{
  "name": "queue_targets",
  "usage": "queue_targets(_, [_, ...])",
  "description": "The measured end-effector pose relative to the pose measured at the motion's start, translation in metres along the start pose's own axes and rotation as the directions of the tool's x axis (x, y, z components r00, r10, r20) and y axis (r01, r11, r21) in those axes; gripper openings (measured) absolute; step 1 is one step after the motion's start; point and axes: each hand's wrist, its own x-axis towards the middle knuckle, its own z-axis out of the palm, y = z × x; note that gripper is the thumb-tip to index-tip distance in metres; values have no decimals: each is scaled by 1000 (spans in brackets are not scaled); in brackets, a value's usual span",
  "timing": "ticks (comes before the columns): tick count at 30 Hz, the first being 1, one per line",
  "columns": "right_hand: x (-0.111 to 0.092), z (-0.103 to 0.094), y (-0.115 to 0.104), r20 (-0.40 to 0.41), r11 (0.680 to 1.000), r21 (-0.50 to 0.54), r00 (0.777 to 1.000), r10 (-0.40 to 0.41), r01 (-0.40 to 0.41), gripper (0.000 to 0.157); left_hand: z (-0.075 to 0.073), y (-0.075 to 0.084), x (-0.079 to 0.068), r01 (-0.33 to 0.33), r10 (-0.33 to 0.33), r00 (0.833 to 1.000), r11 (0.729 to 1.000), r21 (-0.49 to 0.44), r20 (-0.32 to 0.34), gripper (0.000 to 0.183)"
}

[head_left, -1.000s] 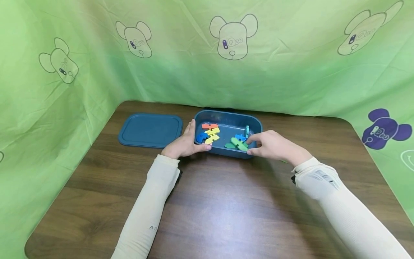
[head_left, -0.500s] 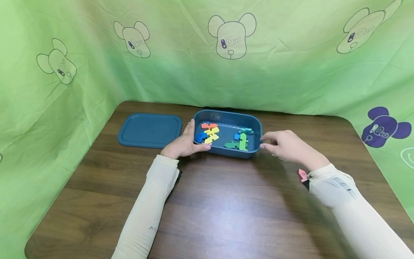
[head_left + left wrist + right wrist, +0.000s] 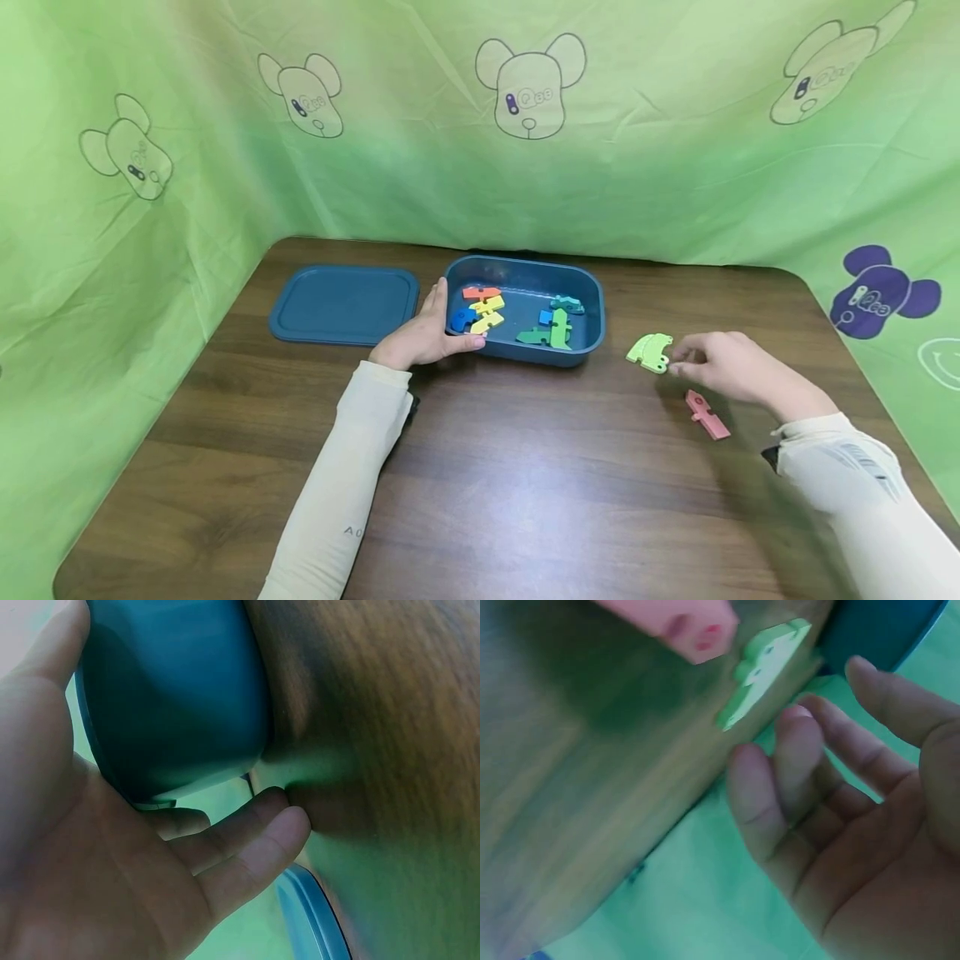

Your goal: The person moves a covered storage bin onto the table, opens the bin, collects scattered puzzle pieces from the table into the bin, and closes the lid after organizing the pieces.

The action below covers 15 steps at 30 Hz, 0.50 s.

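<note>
In the head view my left hand (image 3: 420, 333) rests against the left end of an open blue box (image 3: 525, 353), thumb along the front rim and fingers along the side. The left wrist view shows those fingers nearly straight, outside the box wall (image 3: 180, 682). My right hand (image 3: 738, 367) is over the table to the right, fingers loosely bent and holding nothing. Its fingertips are right beside a lime-green notched piece (image 3: 643, 353) with round eye-like marks. Just in front of that hand lies a pink notched piece (image 3: 705, 415); both pieces also appear in the right wrist view.
Inside the box are an orange piece (image 3: 481, 293), yellow pieces (image 3: 487, 322), a dark blue piece (image 3: 462, 319) and several green ones, such as a long green piece (image 3: 559, 328). A blue lid (image 3: 345, 304) lies flat at left. Green cloth (image 3: 420, 183) hangs behind the wooden table (image 3: 525, 483).
My right hand has left the box and moved right, to the lime-green piece. The green pieces in the box have shifted. The pink piece has come into view. My left hand stays at the box.
</note>
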Motion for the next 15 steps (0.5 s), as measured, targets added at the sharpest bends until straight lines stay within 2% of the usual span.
queue_targets(4, [-15, 4, 11, 68, 997, -27, 995, 68, -66, 26, 0, 0, 0, -1, 1, 1000, 1000, 4, -6, 125])
queue_targets(9, [-34, 17, 15, 159, 990, -26, 977, 139, -137, 38, 0, 0, -1, -8, 8, 1000, 1000, -12, 5, 124])
queue_targets(12, [-41, 24, 14, 164, 988, -31, 974, 154, -151, 40, 0, 1, -2, -9, 9, 1000, 1000, -13, 7, 124])
queue_targets(15, [-43, 27, 15, 132, 990, -44, 982, 136, -132, 35, 0, 1, -2, -7, 7, 1000, 1000, -8, 4, 125])
